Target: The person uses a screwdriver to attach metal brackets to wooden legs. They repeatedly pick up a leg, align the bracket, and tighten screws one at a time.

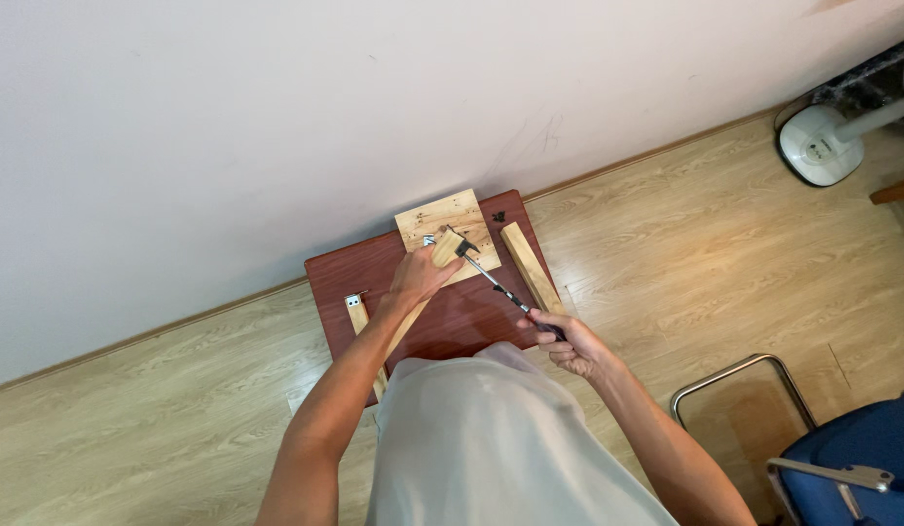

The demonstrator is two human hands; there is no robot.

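A square pale wood board [459,212] lies at the far edge of a small reddish-brown table [354,276]. My left hand [420,275] holds a pale wood strip [446,247] whose end rests on the board. My right hand [567,341] grips the dark handle of a small hammer [487,272]. The hammer's head sits right beside the strip's end, over the board. A small metal bracket shows next to the strip's end.
A second wood strip [531,267] lies along the table's right side, and a third with a metal bracket [355,311] lies at the left. Small dark screws [498,216] sit near the far corner. A white fan base [819,145] and a blue chair [851,456] stand to the right.
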